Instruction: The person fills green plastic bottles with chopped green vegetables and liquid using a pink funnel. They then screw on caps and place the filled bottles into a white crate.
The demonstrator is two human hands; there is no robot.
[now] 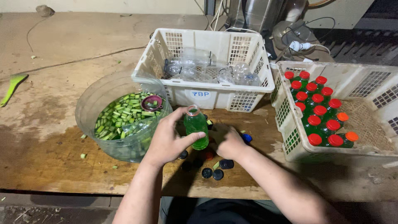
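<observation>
Left hand (166, 139) grip: closed around a small open bottle (196, 127) of green liquid, thumb across the front, fingers behind. Bottle upright, no cap, standing on the counter (49, 124) near the middle of the front edge.

Right hand (230, 143) grip: palm down, fingers curled onto the counter just right of the bottle, among loose caps. Can't tell whether it has one pinched; fingertips hidden.

Loose caps (212, 172): dark ones scattered on the counter in front of and between both hands, a blue cap (247, 137) just beside the right hand, a red one partly hidden under it.

Left of the bottle: clear round tub (89, 99) holding green liquid and chopped green stalk pieces, with a small maroon funnel (152, 102) resting on top at its right side. Tub touches the left hand's side. A few stalk bits lie on the wet counter near the tub.

Behind the bottle: white basket (224, 97) with empty clear bottles (195, 66) lying inside.

Right end of the counter: second white basket (290, 137) with filled green bottles standing in rows, mostly red caps (319, 110), two orange.

Far left edge: green spatula (12, 87), well apart from everything.
</observation>
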